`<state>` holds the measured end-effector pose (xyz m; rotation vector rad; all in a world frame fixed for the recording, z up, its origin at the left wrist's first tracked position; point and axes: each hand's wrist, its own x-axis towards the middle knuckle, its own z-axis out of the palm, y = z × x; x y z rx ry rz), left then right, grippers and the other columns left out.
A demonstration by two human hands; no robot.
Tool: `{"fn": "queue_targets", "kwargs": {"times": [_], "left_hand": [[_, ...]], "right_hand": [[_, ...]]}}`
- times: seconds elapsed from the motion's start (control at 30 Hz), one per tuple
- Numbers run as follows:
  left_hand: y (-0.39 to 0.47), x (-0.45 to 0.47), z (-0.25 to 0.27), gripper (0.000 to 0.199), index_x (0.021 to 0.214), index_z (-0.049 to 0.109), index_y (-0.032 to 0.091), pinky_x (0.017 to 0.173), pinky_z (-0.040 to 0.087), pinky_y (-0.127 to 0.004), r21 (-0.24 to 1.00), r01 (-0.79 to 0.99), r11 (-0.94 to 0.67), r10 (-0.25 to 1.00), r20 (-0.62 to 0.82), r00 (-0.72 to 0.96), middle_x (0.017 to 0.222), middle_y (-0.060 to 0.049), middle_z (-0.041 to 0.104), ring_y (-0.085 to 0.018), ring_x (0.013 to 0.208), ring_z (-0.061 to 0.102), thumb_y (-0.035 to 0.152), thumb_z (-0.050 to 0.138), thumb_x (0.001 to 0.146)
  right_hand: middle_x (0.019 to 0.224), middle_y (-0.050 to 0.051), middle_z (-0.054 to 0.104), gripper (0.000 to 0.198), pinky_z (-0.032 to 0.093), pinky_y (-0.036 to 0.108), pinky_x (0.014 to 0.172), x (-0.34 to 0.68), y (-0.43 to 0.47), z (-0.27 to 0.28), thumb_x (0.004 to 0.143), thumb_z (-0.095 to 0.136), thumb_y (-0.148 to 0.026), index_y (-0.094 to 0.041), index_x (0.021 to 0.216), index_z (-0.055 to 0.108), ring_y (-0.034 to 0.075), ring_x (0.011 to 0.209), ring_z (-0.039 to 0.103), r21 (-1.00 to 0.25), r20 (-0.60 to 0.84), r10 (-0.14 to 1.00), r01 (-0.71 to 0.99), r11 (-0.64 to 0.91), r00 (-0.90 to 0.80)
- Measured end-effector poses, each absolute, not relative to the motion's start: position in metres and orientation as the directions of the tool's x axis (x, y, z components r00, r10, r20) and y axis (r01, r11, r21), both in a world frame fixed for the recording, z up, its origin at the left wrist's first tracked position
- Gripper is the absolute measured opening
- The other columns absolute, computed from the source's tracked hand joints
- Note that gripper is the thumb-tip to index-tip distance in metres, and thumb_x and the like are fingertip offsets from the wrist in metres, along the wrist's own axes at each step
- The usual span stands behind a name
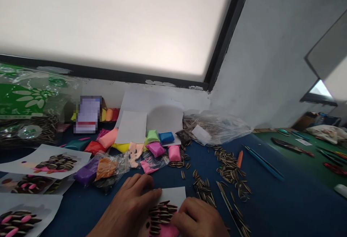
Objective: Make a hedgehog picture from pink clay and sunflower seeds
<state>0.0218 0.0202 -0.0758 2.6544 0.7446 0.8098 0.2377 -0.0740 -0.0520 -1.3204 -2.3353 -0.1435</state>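
Note:
A white paper card (175,193) lies at the near edge of the blue table, partly under both hands. On it, striped sunflower seeds (163,213) stand in rows on pink clay (168,230), beside a small black dot. My left hand (132,202) is closed with bent fingers, holding the card down by its left and upper edge. At the clay's right side, my right hand (199,217) is closed in a pinch close against the seeds. Its fingertips are turned away, so anything between them is hidden.
Loose seeds (230,166) lie right, near tweezers (229,208), a blue pen-like tool (264,163) and an orange stick (240,159). Coloured clay packets (155,149) sit behind the hands. Finished seed cards (55,163), a phone (88,114) and a seed bag (29,103) are left.

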Motion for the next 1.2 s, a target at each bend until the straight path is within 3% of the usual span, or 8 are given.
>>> {"fn": "queue_targets", "kwargs": {"times": [0.37, 0.63, 0.93, 1.07, 1.2], "left_hand": [[0.02, 0.021, -0.077, 0.023, 0.108, 0.068, 0.027, 0.07, 0.042, -0.035, 0.403, 0.409, -0.819, 0.562, 0.412, 0.717, 0.099, -0.005, 0.059, -0.026, 0.084, 0.054, 0.016, 0.061, 0.089], [0.021, 0.02, -0.082, 0.029, 0.115, 0.066, 0.028, 0.071, 0.042, -0.037, 0.4, 0.4, -0.825, 0.551, 0.409, 0.728, 0.101, -0.006, 0.058, -0.026, 0.086, 0.054, 0.013, 0.06, 0.091], [0.019, 0.019, -0.078, 0.025, 0.113, 0.067, 0.027, 0.072, 0.041, -0.034, 0.385, 0.406, -0.829, 0.549, 0.42, 0.722, 0.102, -0.006, 0.06, -0.025, 0.086, 0.053, 0.016, 0.06, 0.092], [0.02, 0.021, -0.079, 0.018, 0.108, 0.067, 0.026, 0.07, 0.04, -0.033, 0.369, 0.412, -0.833, 0.545, 0.418, 0.727, 0.099, -0.005, 0.059, -0.024, 0.084, 0.053, 0.021, 0.061, 0.092], [0.02, 0.022, -0.079, 0.019, 0.108, 0.068, 0.025, 0.069, 0.039, -0.033, 0.344, 0.407, -0.846, 0.527, 0.428, 0.735, 0.097, -0.005, 0.059, -0.024, 0.082, 0.053, 0.028, 0.066, 0.089]], "right_hand": [[0.069, -0.003, 0.053, 0.017, 0.029, 0.026, 0.05, 0.235, -0.073, -0.062, 0.084, 0.065, -0.012, -0.022, 0.076, 0.054, 0.012, 0.057, 0.054, -0.024, 0.423, 0.791, 0.867, 0.497, -0.441], [0.07, -0.003, 0.054, 0.019, 0.028, 0.027, 0.053, 0.235, -0.072, -0.072, 0.09, 0.065, -0.019, -0.022, 0.075, 0.055, 0.011, 0.059, 0.053, 0.008, 0.434, 0.793, 0.883, 0.47, -0.426], [0.072, -0.005, 0.053, 0.018, 0.027, 0.026, 0.051, 0.233, -0.075, -0.059, 0.084, 0.064, -0.01, -0.023, 0.078, 0.053, 0.011, 0.058, 0.054, -0.031, 0.4, 0.827, 0.897, 0.442, -0.394], [0.072, -0.003, 0.054, 0.018, 0.029, 0.026, 0.05, 0.241, -0.079, -0.046, 0.091, 0.053, -0.009, -0.023, 0.08, 0.053, 0.011, 0.057, 0.054, -0.049, 0.402, 0.838, 0.905, 0.422, -0.369], [0.076, -0.002, 0.057, 0.02, 0.032, 0.024, 0.051, 0.253, -0.08, -0.037, 0.094, 0.047, -0.008, -0.023, 0.082, 0.055, 0.011, 0.059, 0.056, -0.15, 0.374, 0.879, 0.916, 0.371, -0.295]]}}
